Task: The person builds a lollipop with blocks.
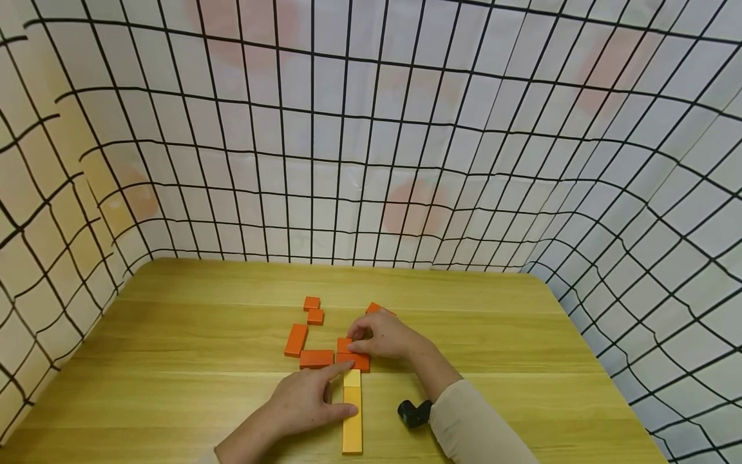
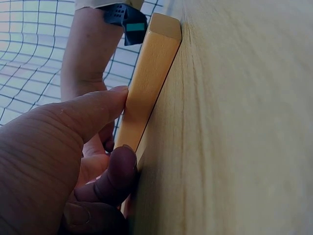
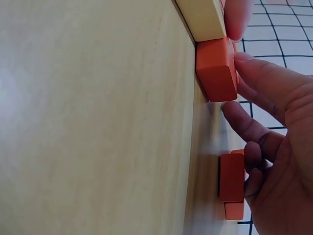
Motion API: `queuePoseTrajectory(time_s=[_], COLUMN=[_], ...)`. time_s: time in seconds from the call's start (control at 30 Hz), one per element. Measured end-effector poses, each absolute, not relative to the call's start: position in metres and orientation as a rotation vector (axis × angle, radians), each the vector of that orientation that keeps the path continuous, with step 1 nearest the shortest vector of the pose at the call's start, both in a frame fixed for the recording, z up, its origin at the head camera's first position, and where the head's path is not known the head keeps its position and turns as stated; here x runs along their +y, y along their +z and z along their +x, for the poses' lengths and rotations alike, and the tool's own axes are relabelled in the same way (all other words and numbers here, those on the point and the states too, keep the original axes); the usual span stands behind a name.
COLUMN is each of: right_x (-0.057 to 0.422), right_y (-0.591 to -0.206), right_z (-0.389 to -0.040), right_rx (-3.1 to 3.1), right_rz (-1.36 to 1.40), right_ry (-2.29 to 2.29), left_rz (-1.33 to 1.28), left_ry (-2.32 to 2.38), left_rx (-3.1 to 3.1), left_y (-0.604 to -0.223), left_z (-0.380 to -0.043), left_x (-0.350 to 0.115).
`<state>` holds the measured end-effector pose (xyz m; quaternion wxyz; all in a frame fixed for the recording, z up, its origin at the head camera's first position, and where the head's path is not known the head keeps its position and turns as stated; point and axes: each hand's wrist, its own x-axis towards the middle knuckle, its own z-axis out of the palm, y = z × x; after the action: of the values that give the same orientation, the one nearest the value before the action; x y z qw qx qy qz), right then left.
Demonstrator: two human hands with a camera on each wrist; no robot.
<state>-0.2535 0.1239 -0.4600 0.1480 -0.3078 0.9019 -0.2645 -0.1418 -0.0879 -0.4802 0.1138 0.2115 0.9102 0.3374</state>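
My left hand (image 1: 304, 396) reaches in from the left. Its index fingertip lies at an orange rectangular block (image 1: 362, 365), and its thumb touches a long yellow block (image 1: 351, 435). Between those two blocks sits a short pale yellow block (image 1: 351, 378). My right hand (image 1: 387, 334) pinches a small orange block (image 1: 344, 346) with thumb and index finger, just behind the orange rectangular one. In the right wrist view the right thumb rests by an orange block's (image 3: 215, 71) upper edge, while the index finger is partly hidden behind it.
To the left, another orange block (image 1: 316, 359) and a slanted orange block (image 1: 296, 340) form a corner. Two small orange pieces, one here (image 1: 312, 303), lie farther back. One orange block (image 1: 375, 308) sits behind the right hand. A black device (image 1: 413, 414) is at the right sleeve. Black wire mesh (image 1: 348, 154) surrounds the table.
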Motion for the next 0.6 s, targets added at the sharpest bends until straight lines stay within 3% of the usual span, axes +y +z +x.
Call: queuePoseTrajectory(time_s=[0.6], right_x=[0.1229], right_y=[-0.4598], right_z=[-0.2544], right_rx=[2.594], right_rz=[-0.882], right_ry=[-0.744], left_rz=[0.625], left_ry=[0.986], left_rx=[2.673], left_y=[-0.479], left_z=[-0.1415], left_x=[-0.088])
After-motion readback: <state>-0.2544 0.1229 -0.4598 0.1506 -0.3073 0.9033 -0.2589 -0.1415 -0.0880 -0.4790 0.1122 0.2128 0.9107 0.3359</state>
